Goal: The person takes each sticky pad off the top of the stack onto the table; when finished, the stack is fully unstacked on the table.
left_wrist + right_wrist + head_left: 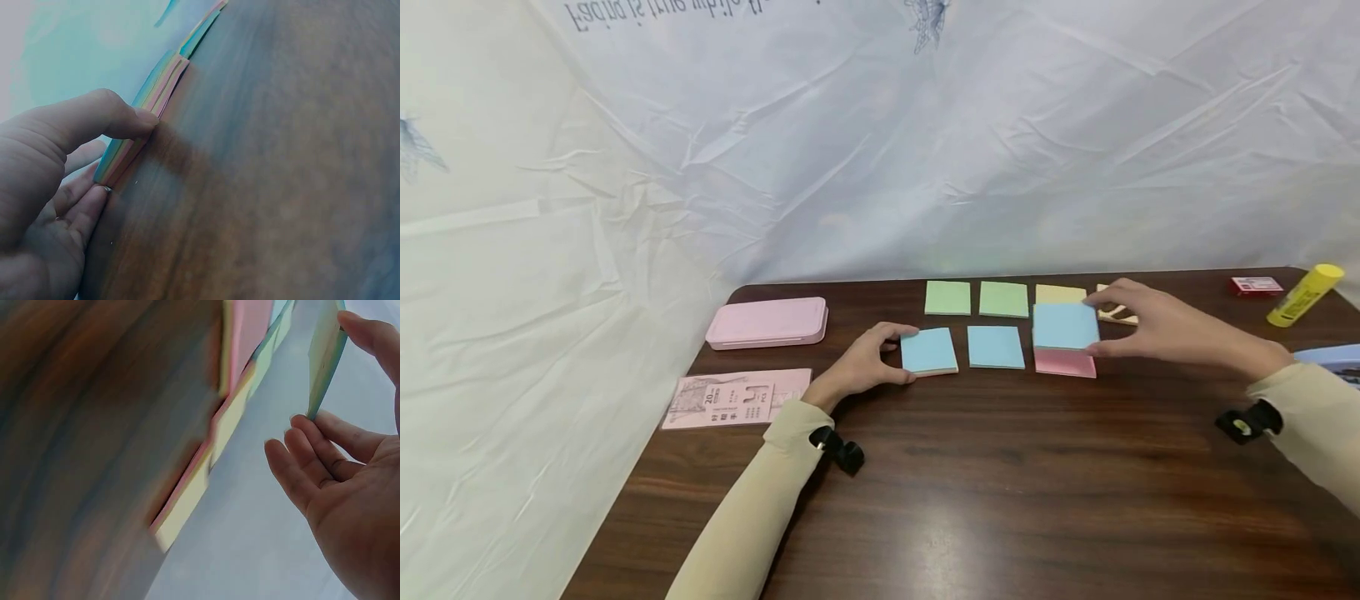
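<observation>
With thumb and fingers, my left hand (868,360) pinches the left side of a blue-topped sticky note pad (929,351) on the table. Layers of blue, yellow and pink show along that pad's edge (164,87) in the left wrist view. My right hand (1157,329) holds another blue sticky note pad (1065,325) between thumb and fingers, raised off the table above a pink pad (1065,364). From the right wrist, the raised pad (326,362) shows a pale yellowish underside. Between the hands lies a third blue pad (996,347).
Two green pads (947,297) and a yellow pad (1060,293) line the back; another pad is partly behind the right hand. At left lie a pink case (767,322) and a pink printed packet (737,398). Rightward are a yellow glue stick (1305,295) and a red box (1257,287).
</observation>
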